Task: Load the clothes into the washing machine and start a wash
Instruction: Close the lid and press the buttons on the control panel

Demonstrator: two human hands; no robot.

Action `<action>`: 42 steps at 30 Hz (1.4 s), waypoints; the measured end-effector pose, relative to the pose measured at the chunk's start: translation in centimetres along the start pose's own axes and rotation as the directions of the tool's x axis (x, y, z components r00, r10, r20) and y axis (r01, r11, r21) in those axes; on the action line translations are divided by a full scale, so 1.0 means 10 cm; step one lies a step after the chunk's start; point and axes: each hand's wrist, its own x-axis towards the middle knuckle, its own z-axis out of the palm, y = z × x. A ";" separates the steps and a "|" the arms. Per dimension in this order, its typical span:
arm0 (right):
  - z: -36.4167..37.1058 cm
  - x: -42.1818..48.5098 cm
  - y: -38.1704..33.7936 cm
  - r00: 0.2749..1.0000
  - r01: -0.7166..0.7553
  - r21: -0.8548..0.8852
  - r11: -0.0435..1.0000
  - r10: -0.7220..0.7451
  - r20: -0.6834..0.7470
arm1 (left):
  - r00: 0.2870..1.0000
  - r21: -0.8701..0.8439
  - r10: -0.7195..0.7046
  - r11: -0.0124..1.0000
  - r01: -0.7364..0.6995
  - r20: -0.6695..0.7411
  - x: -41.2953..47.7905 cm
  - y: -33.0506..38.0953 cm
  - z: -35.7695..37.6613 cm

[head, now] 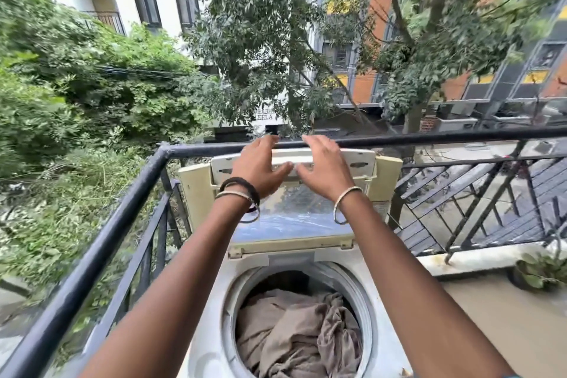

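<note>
A cream top-loading washing machine (199,190) stands on a balcony below me. Its lid (294,218) is raised upright, folded, with a clear window. Brown and grey clothes (288,328) lie crumpled inside the round drum (365,307). My left hand (260,166) and my right hand (325,166) are both stretched forward to the lid's top edge, fingers spread, side by side. I cannot tell whether the fingers touch the lid. Bangles sit on both wrists.
A black metal railing (129,193) runs around the balcony corner right behind the machine. A potted plant (540,270) sits on the ledge at the right. Trees and buildings lie beyond, far below.
</note>
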 end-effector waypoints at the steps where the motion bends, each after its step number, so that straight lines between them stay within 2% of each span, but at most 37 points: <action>1: 0.02 0.11 0.03 0.996 0.010 -0.073 0.997 -0.004 0.087 | 0.998 0.062 -0.009 0.998 0.005 0.057 0.10 -0.02 0.02; 4: 0.07 0.34 0.12 0.960 0.038 -0.283 0.958 0.044 0.277 | 0.955 0.212 -0.162 0.971 0.109 0.250 0.34 -0.14 0.09; 6: 0.10 0.41 0.16 0.950 0.054 -0.325 0.944 0.051 0.307 | 0.917 0.306 -0.220 0.945 0.116 0.333 0.41 -0.20 0.16; 10: 0.12 0.40 0.30 0.972 0.101 -0.241 0.965 -0.044 0.231 | 0.947 0.347 -0.185 0.934 0.086 0.264 0.41 -0.21 0.25; 14: 0.03 0.24 0.39 0.960 0.152 -0.184 0.971 -0.101 0.263 | 0.975 0.409 -0.155 0.909 0.078 0.159 0.21 -0.15 0.32; 17: -0.05 -0.04 0.42 0.945 0.189 -0.196 0.962 -0.124 0.303 | 0.988 0.340 -0.095 0.939 0.050 0.118 -0.08 -0.12 0.34; 19: -0.10 -0.30 0.42 0.933 0.190 -0.135 0.972 -0.136 0.333 | 0.993 0.278 -0.049 0.961 0.018 0.104 -0.32 -0.11 0.34; 21: -0.13 -0.58 0.41 0.929 0.176 -0.093 0.980 -0.134 0.344 | 0.994 0.215 -0.007 0.977 -0.016 0.106 -0.56 -0.12 0.34; 25: -0.11 -1.14 0.39 0.914 0.196 -0.059 0.979 -0.161 0.372 | 0.979 0.162 0.019 0.985 -0.053 0.201 -1.02 -0.12 0.43; 30: 0.17 -1.85 0.45 0.893 0.209 -0.052 0.977 -0.168 0.418 | 0.914 0.203 -0.050 0.978 -0.036 0.403 -1.54 -0.14 0.72; 34: 0.54 -2.40 0.56 0.802 0.164 -0.026 0.986 -0.118 0.586 | 0.831 0.280 -0.111 0.958 -0.056 0.545 -2.02 -0.15 1.09; 40: 0.94 -2.78 0.68 0.711 0.092 -0.019 0.996 -0.052 0.701 | 0.792 0.329 -0.196 0.944 -0.007 0.579 -2.46 -0.29 1.54; 42: 1.05 -2.85 0.72 0.697 0.070 -0.014 0.997 -0.039 0.716 | 0.758 0.332 -0.218 0.943 0.002 0.615 -2.53 -0.33 1.66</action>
